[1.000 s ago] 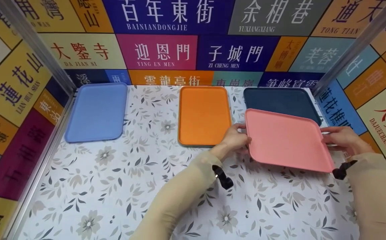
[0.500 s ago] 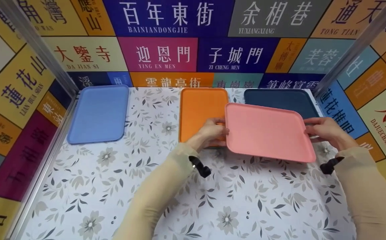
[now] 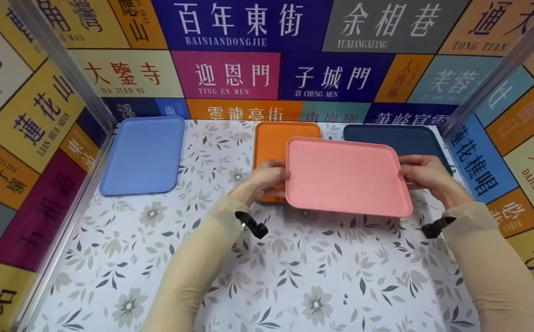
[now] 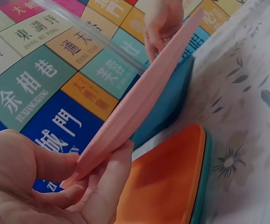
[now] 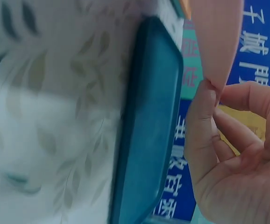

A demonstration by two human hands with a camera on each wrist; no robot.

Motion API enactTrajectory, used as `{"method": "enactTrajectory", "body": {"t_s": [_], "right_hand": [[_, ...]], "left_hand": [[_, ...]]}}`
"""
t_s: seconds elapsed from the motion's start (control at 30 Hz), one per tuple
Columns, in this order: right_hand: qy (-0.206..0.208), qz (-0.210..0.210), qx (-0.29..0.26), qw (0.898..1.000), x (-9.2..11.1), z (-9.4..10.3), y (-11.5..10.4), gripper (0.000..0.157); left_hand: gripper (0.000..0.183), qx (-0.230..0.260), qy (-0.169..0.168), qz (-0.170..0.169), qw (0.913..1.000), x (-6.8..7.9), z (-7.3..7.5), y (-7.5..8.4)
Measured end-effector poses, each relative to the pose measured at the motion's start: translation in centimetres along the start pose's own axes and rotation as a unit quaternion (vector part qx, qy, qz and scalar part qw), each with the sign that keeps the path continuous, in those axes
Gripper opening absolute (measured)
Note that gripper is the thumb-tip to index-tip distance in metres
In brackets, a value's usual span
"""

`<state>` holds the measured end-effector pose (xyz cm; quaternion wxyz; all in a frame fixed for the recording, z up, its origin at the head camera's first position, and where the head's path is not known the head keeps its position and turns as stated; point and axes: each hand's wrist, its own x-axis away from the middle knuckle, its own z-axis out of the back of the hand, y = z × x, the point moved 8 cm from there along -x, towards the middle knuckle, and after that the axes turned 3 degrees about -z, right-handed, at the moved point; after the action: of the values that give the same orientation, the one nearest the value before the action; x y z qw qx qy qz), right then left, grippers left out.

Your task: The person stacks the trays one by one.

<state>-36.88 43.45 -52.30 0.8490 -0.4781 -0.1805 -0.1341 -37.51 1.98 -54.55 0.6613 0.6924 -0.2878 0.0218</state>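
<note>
Toward nine o'clock the pink tray (image 3: 347, 177) has slid since a second ago, when it sat in front of the dark blue tray (image 3: 398, 138); both hands have travelled along with it. It is now held up above the table (image 3: 193, 258), overlapping the three o'clock side of the orange tray (image 3: 271, 147) as seen from the head. The left hand (image 3: 269, 177) pinches its rim at nine o'clock, thumb on one face and fingers on the other, and the right hand (image 3: 426, 173) pinches the opposite rim at about two o'clock in much the same narrow grip. A green edge (image 4: 208, 149) shows just under the orange rim (the left wrist view gives the clearest look at it). Behind the pink tray, at about one o'clock, lies the dark blue one, partly covered by it and by the right hand. Well apart, close to nine o'clock, the light blue tray (image 3: 142, 154) lies flat on the floral cloth. Colourful panels with Chinese lettering (image 3: 225, 76) stand along twelve o'clock and down both sides, and a black strap (image 3: 251, 224) circles each beige-sleeved wrist.
</note>
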Motion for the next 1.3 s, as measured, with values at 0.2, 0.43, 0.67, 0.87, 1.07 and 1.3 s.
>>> {"method": "enactTrajectory", "body": {"t_s": [0.2, 0.43, 0.67, 0.87, 1.07, 1.3], "right_hand": [[-0.001, 0.012, -0.067, 0.998, -0.3, -1.7, -1.3, 0.064], [-0.009, 0.02, -0.143, 0.989, 0.3, -3.2, -2.3, 0.056], [0.015, 0.039, -0.249, 0.968, 1.2, -4.6, -2.9, 0.038], [0.037, 0.027, -0.336, 0.941, 1.7, -6.3, -3.0, 0.056], [0.091, 0.006, -0.389, 0.917, 1.5, -8.1, -2.9, 0.086], [0.133, -0.017, -0.485, 0.864, 1.3, -10.1, -2.8, 0.106]], "left_hand": [[0.058, 0.025, 0.025, -0.005, 0.9994, 0.5, 2.3, -0.1], [0.047, 0.049, 0.053, -0.03, 0.997, 0.8, 4.4, 0.2], [0.039, 0.082, 0.087, -0.048, 0.9917, 1.1, 5.0, 0.0], [0.046, 0.096, 0.126, -0.06, 0.9856, 1.2, 4.7, -0.6], [0.05, 0.116, 0.146, -0.061, 0.9805, 1.2, 3.7, -1.3], [0.043, 0.157, 0.17, -0.072, 0.9701, 1.2, 2.2, -1.7]]}}
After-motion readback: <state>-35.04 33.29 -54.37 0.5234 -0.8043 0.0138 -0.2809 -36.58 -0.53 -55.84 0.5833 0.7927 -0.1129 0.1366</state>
